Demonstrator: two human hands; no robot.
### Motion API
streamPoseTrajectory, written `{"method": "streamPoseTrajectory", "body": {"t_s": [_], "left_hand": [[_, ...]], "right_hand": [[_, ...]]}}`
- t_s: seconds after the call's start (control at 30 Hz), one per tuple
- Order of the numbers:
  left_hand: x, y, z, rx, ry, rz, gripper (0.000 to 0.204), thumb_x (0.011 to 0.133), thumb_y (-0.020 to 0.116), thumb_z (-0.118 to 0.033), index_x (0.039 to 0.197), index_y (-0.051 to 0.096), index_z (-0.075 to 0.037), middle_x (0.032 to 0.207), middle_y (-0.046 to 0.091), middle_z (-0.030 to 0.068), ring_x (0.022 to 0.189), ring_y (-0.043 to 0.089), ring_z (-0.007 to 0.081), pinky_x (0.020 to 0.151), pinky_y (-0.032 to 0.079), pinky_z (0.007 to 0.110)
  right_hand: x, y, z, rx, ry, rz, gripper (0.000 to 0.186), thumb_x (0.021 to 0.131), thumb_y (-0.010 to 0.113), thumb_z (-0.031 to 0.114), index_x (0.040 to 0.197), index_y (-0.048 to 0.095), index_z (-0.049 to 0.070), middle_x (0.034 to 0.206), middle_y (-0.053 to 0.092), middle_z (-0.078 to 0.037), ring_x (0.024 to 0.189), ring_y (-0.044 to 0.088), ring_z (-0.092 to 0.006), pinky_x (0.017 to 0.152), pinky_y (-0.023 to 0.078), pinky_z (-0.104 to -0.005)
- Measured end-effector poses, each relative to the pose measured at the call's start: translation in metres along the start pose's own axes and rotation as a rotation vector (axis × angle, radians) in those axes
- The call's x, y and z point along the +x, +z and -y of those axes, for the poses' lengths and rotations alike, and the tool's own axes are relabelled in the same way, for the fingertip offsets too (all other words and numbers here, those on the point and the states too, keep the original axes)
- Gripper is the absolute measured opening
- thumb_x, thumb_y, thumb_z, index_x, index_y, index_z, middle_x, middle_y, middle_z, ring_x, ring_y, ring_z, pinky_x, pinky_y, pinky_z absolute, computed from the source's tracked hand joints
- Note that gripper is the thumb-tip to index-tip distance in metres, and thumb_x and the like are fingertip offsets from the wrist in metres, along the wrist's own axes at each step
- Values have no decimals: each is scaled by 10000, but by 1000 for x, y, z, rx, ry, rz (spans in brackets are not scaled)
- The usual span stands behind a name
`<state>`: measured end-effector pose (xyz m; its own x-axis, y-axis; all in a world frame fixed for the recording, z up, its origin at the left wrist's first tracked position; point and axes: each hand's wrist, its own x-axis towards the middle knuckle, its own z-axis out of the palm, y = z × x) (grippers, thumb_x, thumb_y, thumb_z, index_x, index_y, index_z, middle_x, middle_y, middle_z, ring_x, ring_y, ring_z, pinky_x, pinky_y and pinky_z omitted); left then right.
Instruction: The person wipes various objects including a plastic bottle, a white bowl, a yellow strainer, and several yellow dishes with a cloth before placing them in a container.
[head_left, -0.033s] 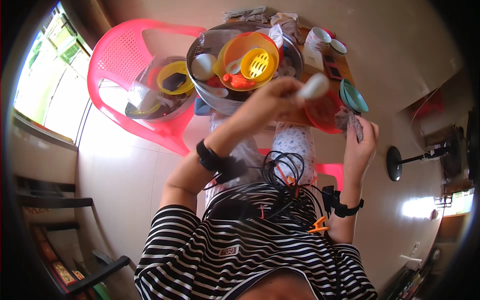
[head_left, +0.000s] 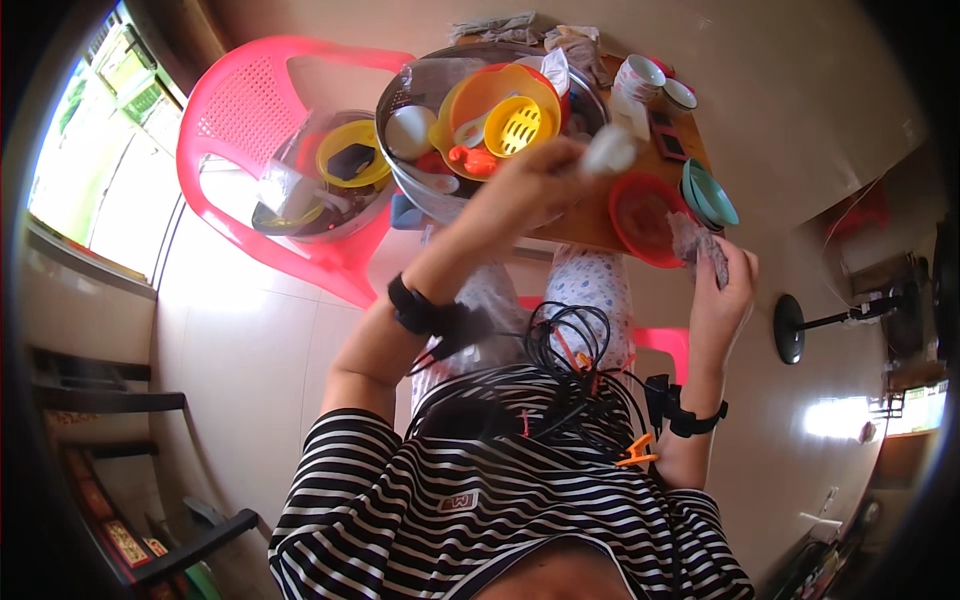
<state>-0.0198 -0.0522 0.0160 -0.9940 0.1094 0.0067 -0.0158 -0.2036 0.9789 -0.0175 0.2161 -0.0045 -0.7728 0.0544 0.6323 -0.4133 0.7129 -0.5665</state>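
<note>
My left hand [head_left: 540, 185] is raised over the wooden table [head_left: 590, 232], closed around a small white item [head_left: 610, 150] that is too blurred to name. Just below it on the table sits a red bowl [head_left: 640, 215]. My right hand [head_left: 728, 290] is at the red bowl's right side and grips a crumpled grey cloth [head_left: 695, 243] that touches the bowl's rim. Behind my left hand stands a big metal basin [head_left: 400, 100] filled with an orange bowl [head_left: 500, 95], a yellow strainer [head_left: 520, 125] and a white cup [head_left: 410, 130].
A pink plastic chair [head_left: 250, 110] on the left carries a second metal basin [head_left: 330, 225] with a yellow bowl [head_left: 350, 150]. Teal plates [head_left: 712, 195] and two white cups [head_left: 645, 75] are on the table's right. A fan stand [head_left: 795, 325] is on the floor at the right.
</note>
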Motion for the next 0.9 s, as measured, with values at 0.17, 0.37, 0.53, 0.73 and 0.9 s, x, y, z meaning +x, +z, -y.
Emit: {"method": "streamPoseTrajectory", "body": {"t_s": [0.17, 0.37, 0.53, 0.73, 0.9], "left_hand": [[36, -110, 35, 889, 249, -790, 302, 928, 518, -179, 1172, 627, -38, 997, 663, 179, 865, 662, 318, 732, 530, 382], [32, -160, 52, 1458, -66, -983, 260, 883, 568, -170, 1070, 665, -19, 1139, 633, 202, 1039, 620, 386, 839, 535, 457], [36, -153, 56, 1644, -195, -853, 278, 875, 608, -227, 1073, 682, -46, 1120, 664, 147, 1086, 593, 355, 940, 450, 492], [38, -120, 64, 1594, 328, -851, 262, 930, 558, -286, 1059, 676, -91, 1080, 674, 122, 1102, 564, 351, 965, 378, 508], [45, -70, 65, 1309, 442, -652, 285, 940, 569, -314, 1061, 698, -91, 1088, 691, 121, 1115, 573, 334, 1013, 337, 521]], "right_hand": [[-8, 1, -5, 34, 40, 45, 213, 858, 661, 4, 1070, 667, 25, 1029, 594, -109, 954, 621, -281, 841, 502, -373], [-11, 10, -12, 84, 50, 59, 183, 865, 661, 15, 1048, 673, 14, 1016, 597, -107, 950, 621, -274, 852, 497, -369], [-14, 12, -7, 94, 40, 56, 178, 871, 666, 28, 1049, 676, 17, 1002, 599, -102, 943, 616, -268, 853, 496, -370], [-15, 9, 0, 80, 47, 77, 175, 875, 664, 30, 1050, 673, 19, 1005, 595, -96, 952, 611, -263, 855, 492, -366], [-16, 10, 3, 77, 32, 80, 177, 871, 660, 24, 1048, 673, 19, 1001, 595, -94, 950, 610, -261, 854, 490, -364]]}}
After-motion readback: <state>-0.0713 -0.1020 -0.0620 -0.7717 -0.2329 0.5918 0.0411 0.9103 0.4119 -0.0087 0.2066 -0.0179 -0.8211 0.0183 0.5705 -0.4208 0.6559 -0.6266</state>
